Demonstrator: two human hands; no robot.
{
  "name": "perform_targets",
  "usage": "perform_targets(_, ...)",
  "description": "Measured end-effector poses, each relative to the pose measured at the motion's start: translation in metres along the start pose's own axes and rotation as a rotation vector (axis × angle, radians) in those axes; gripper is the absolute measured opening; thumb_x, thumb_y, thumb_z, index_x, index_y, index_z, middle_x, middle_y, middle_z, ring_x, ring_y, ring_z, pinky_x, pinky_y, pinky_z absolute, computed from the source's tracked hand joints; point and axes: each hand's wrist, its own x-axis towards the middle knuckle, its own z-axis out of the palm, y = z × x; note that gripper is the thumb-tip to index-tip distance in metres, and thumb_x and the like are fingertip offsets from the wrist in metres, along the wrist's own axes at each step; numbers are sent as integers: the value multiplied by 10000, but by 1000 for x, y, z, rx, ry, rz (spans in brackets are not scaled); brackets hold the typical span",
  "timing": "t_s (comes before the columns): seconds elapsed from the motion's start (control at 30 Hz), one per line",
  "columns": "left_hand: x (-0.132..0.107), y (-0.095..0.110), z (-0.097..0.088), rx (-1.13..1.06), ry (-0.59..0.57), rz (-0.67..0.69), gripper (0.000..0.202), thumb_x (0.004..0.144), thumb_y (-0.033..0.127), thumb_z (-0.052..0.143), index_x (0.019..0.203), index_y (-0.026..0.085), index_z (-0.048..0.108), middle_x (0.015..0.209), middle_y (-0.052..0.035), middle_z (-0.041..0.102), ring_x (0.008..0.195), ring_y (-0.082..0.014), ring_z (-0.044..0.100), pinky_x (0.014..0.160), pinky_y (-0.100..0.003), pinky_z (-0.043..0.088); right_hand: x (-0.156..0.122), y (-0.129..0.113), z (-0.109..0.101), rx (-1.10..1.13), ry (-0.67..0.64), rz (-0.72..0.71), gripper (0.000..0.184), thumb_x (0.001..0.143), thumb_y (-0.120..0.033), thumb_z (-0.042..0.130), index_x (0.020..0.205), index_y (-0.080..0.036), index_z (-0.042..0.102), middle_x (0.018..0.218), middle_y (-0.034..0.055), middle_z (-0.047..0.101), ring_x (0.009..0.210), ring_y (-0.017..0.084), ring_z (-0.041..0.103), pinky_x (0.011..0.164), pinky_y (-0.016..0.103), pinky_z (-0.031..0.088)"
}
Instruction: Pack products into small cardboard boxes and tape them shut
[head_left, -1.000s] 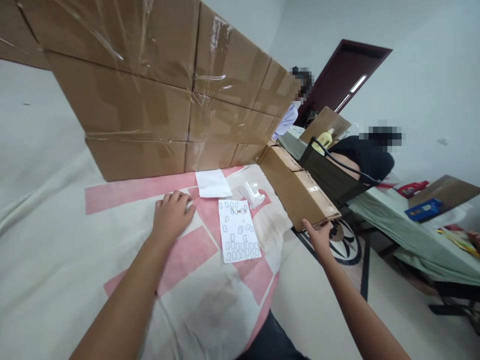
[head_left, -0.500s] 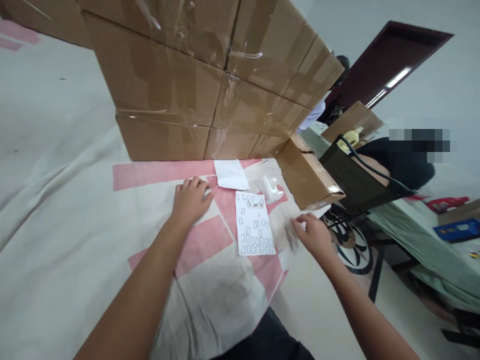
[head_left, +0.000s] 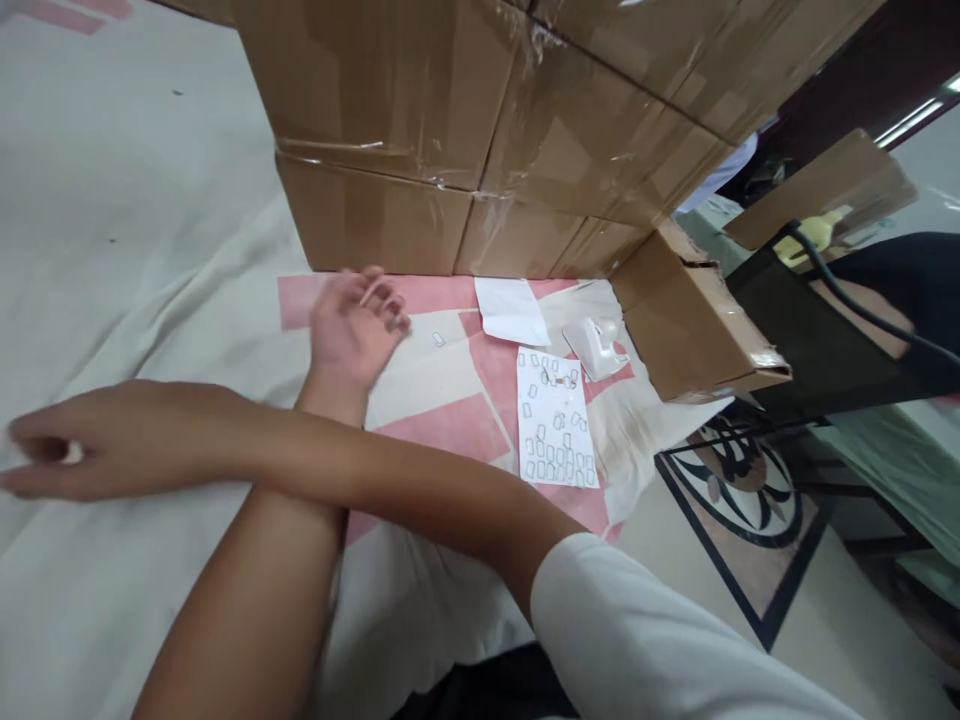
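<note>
My left hand (head_left: pixel 354 330) is turned palm up over the cloth, its fingers loosely curled and apart, with nothing visible in it. To its right lies a small white piece (head_left: pixel 439 339) with a dark outline. My right arm crosses over my left forearm, and my right hand (head_left: pixel 82 450) is at the far left edge, blurred. Its thumb and fingers are curled round a small white thing (head_left: pixel 73 452) whose kind I cannot make out. A white sheet (head_left: pixel 559 420) with many small outlined rectangles lies at centre right, a blank folded paper (head_left: pixel 511 310) behind it.
Taped cardboard boxes (head_left: pixel 390 220) form a wall at the back. An open cardboard box (head_left: pixel 697 330) stands at the right, near a clear plastic packet (head_left: pixel 596 345). Pink-and-white cloth (head_left: pixel 442 430) covers the table. Another person (head_left: pixel 907 290) sits at the far right.
My right hand has swung from the right side across my left forearm to the far left. My left hand has turned palm up and moved off the small white piece. The view has shifted.
</note>
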Motion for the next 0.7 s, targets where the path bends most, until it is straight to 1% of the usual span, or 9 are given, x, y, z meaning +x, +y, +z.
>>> perform_targets(0.03, 4, 6, -4, -179, 86, 3, 281, 938, 440, 446, 841, 217, 587, 811, -16, 624, 674, -136, 575, 630, -258, 448, 8, 2, -5, 56, -52, 33, 388, 955, -206, 664, 628, -206, 454, 632, -132, 508, 710, 35, 528, 693, 126, 453)
perform_targets(0.07, 7, 11, -7, -285, 143, 2, 297, 957, 441, 396, 851, 222, 566, 798, -7, 613, 643, -125, 565, 604, -249, 440, 13, 5, -9, 111, -94, 63, 439, 954, -197, 661, 595, -203, 408, 578, -132, 447, 680, 29, 496, 678, 112, 443)
perform_targets(0.1, 10, 14, -9, -321, 168, -8, 271, 959, 417, 397, 851, 224, 553, 786, -2, 608, 627, -116, 559, 590, -240, 433, 15, 9, -12, 176, -118, 89, 457, 964, -203, 645, 584, -200, 392, 552, -131, 406, 666, 25, 476, 663, 104, 435)
perform_targets(0.13, 11, 15, -10, -308, 172, -28, 219, 947, 375, 429, 842, 224, 548, 776, -2, 606, 620, -109, 558, 583, -231, 428, 17, 13, -14, 256, -120, 116, 454, 978, -222, 625, 584, -198, 399, 539, -132, 390, 660, 23, 470, 651, 102, 431)
perform_targets(0.2, 13, 14, -11, -249, 145, -80, 132, 914, 299, 482, 830, 226, 553, 774, -9, 612, 632, -105, 572, 590, -223, 433, 19, 21, -15, 395, -113, 144, 426, 1001, -287, 583, 608, -201, 445, 540, -137, 410, 659, 23, 482, 639, 111, 432)
perform_targets(0.23, 13, 12, -11, -242, 139, -88, 120, 905, 282, 484, 825, 230, 556, 774, -10, 615, 637, -106, 580, 594, -221, 438, 20, 24, -13, 425, -119, 154, 416, 990, -314, 599, 614, -202, 458, 543, -141, 423, 659, 26, 488, 634, 117, 432)
perform_targets(0.37, 12, 9, -13, -283, 118, -77, 106, 890, 284, 483, 833, 232, 555, 781, -2, 619, 642, -111, 594, 592, -225, 452, 25, 29, -5, 401, -109, 154, 412, 906, -305, 720, 611, -202, 451, 545, -147, 422, 662, 42, 484, 615, 144, 423)
perform_targets(0.53, 12, 11, -13, -308, 122, -87, 80, 882, 261, 486, 839, 223, 541, 762, 8, 607, 623, -106, 591, 580, -225, 446, 28, 32, 0, 388, -100, 114, 393, 921, -311, 705, 637, -209, 452, 572, -147, 449, 676, 55, 482, 620, 163, 421)
perform_targets(0.7, 12, 11, -12, -305, 128, -85, 95, 900, 264, 475, 844, 220, 537, 753, 4, 596, 608, -109, 585, 574, -227, 436, 25, 30, -2, 342, -107, 121, 391, 916, -306, 707, 640, -211, 447, 588, -143, 452, 703, 55, 482, 614, 158, 417)
